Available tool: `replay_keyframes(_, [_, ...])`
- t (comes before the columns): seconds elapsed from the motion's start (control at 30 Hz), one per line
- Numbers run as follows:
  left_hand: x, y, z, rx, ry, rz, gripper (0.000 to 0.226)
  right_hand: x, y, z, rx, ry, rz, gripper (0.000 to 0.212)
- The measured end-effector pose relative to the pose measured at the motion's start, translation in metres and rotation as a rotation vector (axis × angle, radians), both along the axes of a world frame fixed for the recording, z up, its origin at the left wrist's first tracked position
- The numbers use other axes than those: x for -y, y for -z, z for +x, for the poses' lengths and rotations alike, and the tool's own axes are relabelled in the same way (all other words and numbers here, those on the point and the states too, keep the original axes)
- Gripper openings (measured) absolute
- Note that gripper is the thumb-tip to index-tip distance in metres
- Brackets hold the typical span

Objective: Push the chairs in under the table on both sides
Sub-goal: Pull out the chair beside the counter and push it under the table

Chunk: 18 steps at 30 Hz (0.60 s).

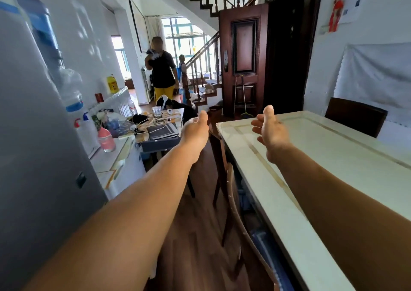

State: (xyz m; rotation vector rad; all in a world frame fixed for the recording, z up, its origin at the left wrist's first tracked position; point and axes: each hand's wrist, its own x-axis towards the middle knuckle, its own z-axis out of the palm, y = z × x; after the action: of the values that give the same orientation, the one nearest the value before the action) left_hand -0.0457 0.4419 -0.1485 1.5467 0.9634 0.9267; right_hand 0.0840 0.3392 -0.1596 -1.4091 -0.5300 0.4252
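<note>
A long pale marble-topped table [322, 157] fills the right half of the head view. Along its left side two dark wooden chairs stand tucked against the edge: a near chair [235, 202] and a far chair [216, 148] by the table's far left corner. On the table's far right side a dark chair back [355, 116] rises above the top. My left hand [195, 133] is stretched forward, open, in the air just left of the far chair. My right hand [270, 130] hovers open over the tabletop. Neither hand touches anything.
A grey fridge [33, 146] and a cluttered counter [115, 157] line the left. A small table with cables and boxes [160, 130] stands ahead. A person [162, 73] stands beyond it. A narrow wooden floor aisle [200, 224] runs between counter and chairs. A dark door [243, 57] and stairs are behind.
</note>
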Motion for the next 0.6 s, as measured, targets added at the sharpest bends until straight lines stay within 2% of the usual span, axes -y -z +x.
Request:
replay_keyframes(0.13, [-0.081, 0.015, 0.045, -0.048, -0.001, -0.036, 0.04, -0.075, 0.021, 0.041, -0.011, 0.013, -0.025, 0.04])
replay_keyframes(0.3, [-0.161, 0.037, 0.091, -0.105, 0.002, -0.108, 0.038, -0.145, 0.036, 0.085, -0.035, 0.053, -0.088, 0.049])
replay_keyframes(0.47, [-0.224, 0.063, 0.125, -0.127, 0.093, -0.261, 0.059, -0.199, 0.06, 0.108, -0.069, 0.035, -0.154, 0.039])
replay_keyframes(0.6, [-0.264, 0.083, 0.152, -0.201, 0.145, -0.287, 0.034, -0.239, 0.086, 0.118, -0.059, 0.018, -0.246, 0.039])
